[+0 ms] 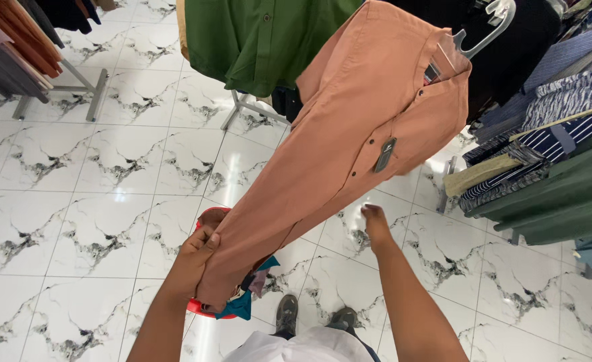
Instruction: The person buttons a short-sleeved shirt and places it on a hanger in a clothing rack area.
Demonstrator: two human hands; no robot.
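A salmon shirt (349, 141) hangs on a white hanger (487, 30) at far right and stretches down toward the near left. The left hand (199, 258) is clenched on the shirt's bottom hem, bunching the cloth. The right hand (375, 224) is just under the shirt's lower edge near the middle, fingers curled; whether it grips the cloth cannot be told. A dark tag (384, 155) dangles from the shirt front.

Below the left hand sits a red basket (205, 308) on the floor with teal cloth (242, 305) in it. The person's shoes (287, 314) stand just right of it on white marbled tiles (95, 201). A green shirt (256, 40) hangs far behind the salmon one. Striped and green garments (551, 167) crowd a rack on the right; folded brown clothes (14, 40) sit on a rack at far left.
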